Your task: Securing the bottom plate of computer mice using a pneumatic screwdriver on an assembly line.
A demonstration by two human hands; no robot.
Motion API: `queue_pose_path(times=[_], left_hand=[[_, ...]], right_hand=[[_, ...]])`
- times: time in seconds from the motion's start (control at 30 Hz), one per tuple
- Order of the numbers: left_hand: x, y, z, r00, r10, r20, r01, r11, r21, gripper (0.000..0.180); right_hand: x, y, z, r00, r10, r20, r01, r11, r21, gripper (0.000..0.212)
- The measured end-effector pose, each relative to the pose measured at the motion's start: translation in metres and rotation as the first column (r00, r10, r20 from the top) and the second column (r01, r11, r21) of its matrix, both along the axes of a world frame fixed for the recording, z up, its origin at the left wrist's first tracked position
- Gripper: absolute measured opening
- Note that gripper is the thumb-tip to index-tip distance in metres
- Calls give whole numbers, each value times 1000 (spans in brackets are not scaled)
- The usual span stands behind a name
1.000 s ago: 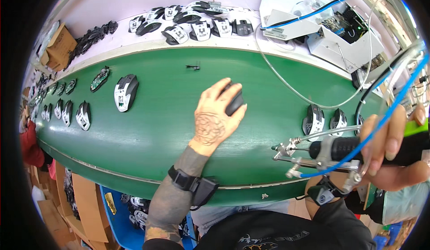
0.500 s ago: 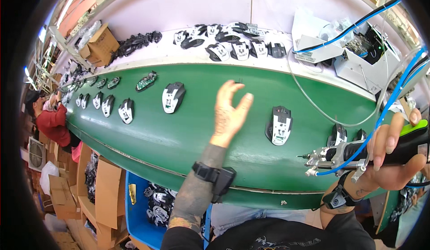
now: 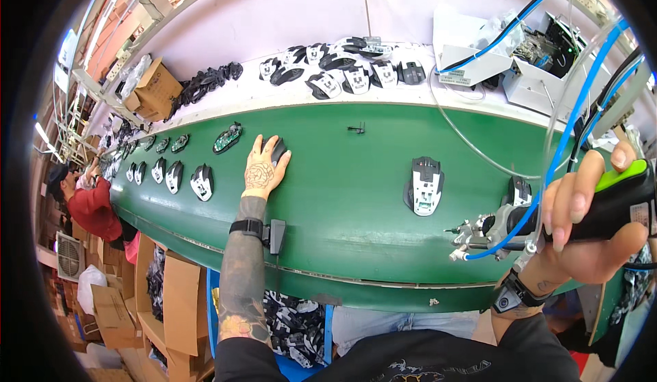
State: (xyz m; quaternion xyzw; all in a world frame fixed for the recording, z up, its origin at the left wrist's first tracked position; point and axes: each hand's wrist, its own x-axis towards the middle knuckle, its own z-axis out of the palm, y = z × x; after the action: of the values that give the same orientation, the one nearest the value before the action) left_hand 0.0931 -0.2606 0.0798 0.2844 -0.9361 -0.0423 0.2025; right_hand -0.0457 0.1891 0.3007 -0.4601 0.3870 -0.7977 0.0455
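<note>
My left hand (image 3: pixel 265 168) lies over a black-and-white computer mouse (image 3: pixel 279 149) on the green belt (image 3: pixel 328 225), its fingers around the mouse and hiding most of it. On the right, my right hand (image 3: pixel 592 207) grips a black power screwdriver (image 3: pixel 609 207) with a lime-green lever, a metal nose and a blue hose. The tool's tip points left, above the belt. Between the hands lies an opened mouse body (image 3: pixel 426 185), its white underside up. A small black part (image 3: pixel 356 128) rests farther back. Another mouse body (image 3: pixel 519 190) is partly covered by the tool.
Several mouse bodies (image 3: pixel 202 182) and a green circuit assembly (image 3: pixel 228 138) sit on the left belt. More mice (image 3: pixel 356 80) fill the white shelf, beside a white box machine (image 3: pixel 534 95). Below are a blue bin (image 3: pixel 212 307) and cartons (image 3: pixel 185 300). A co-worker in red (image 3: pixel 96 207) works far left.
My left hand has moved left from the middle of the belt onto the mouse. The small black part is now uncovered. My right hand still holds the screwdriver.
</note>
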Motion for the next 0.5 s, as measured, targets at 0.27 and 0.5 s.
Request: queue_pose_path(times=[0.27, 0.5], left_hand=[[-12, 39, 40, 946, -29, 324, -40, 978, 204, 57], [-67, 176, 59, 770, 420, -481, 616, -290, 733, 41]], right_hand=[[4, -5, -4, 991, -133, 31, 132, 991, 26, 68], [-9, -6, -12, 968, -249, 42, 249, 968, -6, 63]])
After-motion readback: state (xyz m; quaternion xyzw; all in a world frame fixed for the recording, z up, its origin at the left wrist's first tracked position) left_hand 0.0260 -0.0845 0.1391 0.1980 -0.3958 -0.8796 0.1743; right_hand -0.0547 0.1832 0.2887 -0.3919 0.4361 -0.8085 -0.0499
